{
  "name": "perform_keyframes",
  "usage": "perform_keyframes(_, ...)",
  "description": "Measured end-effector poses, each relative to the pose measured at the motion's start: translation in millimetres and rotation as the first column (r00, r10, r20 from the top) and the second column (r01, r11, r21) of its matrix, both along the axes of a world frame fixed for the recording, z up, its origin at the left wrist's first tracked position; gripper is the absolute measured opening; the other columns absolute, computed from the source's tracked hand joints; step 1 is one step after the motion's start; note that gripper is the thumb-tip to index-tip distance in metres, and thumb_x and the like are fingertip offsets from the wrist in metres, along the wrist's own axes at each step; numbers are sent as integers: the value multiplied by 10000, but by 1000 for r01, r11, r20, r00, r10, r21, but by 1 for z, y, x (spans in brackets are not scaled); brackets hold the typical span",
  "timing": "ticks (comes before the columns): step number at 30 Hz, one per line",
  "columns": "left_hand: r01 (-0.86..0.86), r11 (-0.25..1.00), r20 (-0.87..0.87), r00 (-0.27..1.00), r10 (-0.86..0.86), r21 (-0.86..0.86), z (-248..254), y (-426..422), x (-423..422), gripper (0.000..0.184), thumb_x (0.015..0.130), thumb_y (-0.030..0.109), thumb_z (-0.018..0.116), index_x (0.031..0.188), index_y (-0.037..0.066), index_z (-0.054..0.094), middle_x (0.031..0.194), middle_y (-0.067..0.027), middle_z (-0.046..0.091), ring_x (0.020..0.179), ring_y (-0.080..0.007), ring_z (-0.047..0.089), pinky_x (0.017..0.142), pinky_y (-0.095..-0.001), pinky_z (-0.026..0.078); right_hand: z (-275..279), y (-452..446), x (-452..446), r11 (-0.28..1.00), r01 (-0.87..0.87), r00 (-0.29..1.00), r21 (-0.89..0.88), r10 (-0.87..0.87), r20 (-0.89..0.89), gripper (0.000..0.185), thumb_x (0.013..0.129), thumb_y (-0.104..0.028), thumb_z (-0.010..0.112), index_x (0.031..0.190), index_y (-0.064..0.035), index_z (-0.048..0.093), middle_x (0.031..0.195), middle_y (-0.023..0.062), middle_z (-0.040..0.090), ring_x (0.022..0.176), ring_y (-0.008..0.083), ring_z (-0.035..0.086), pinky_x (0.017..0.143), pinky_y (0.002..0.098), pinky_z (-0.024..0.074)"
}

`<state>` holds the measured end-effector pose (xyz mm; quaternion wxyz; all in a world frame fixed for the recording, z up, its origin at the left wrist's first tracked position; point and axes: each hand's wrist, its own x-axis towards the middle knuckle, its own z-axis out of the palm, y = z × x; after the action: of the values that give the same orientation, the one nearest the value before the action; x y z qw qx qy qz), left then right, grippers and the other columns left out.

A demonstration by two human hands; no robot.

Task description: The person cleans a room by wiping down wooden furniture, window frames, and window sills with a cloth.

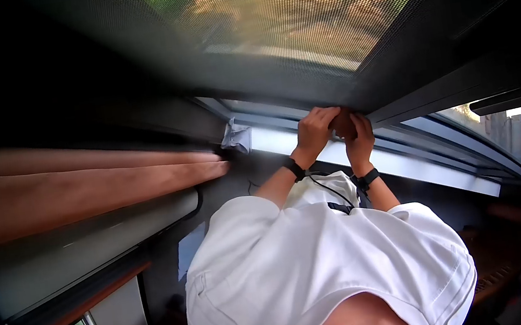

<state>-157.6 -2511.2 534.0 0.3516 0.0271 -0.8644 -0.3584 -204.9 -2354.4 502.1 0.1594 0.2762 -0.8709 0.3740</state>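
Note:
Both hands meet over the pale window sill (274, 139), near the middle of the view. Between them is a small reddish-brown object (342, 125), partly covered by fingers; what it is I cannot make out. My left hand (315, 134) has its fingers bent, with the tips pressed on the object's upper edge. On the other side, my right hand (361, 144) has curled fingers against the same object. Each wrist wears a black band. A crumpled grey cloth (237, 136) lies on the sill, left of my left hand.
A mesh screen (306, 12) spans the top. Window frame rails (462, 142) run down to the right. At the left hangs a brownish-pink curtain (92, 184) above a pale panel (100, 243). A black cord (326, 187) loops between the forearms over white fabric.

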Motion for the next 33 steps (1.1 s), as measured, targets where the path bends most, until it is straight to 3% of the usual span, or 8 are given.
perform_keyframes(11,-120,991,12,993,120,-57,-4,-68,27,385,720,-44,684,1084,76,724,1041,-78,749,945,-277,707,783,-369,596,1,-74,14,990,-130,990,-58,126,-68,572,688,111,766,1224,-69,679,1258,115,659,1116,328,654,931,400,558)
perform_keyframes(20,-221,971,24,974,224,-88,-1,-181,65,368,765,-59,655,1099,76,730,1052,-93,751,975,-289,706,821,-383,591,6,-197,41,975,-206,971,-82,193,-138,597,674,94,800,1239,-70,693,1214,127,689,1075,316,682,922,385,565)
perform_keyframes(27,-441,897,181,880,440,-33,25,-248,125,501,741,-57,713,1217,94,678,1186,-99,703,1086,-327,661,914,-412,555,48,-296,70,865,-458,888,-205,456,-58,626,673,55,791,1269,-94,671,1240,138,665,1094,332,660,928,397,557)
perform_keyframes(33,-587,807,-208,798,565,-60,110,-277,183,605,668,-116,741,1221,121,675,1143,-75,678,1045,-308,649,877,-395,556,127,-358,104,636,-676,728,-372,653,-208,638,661,119,723,1266,-74,666,1243,152,635,1072,364,651,907,402,553)
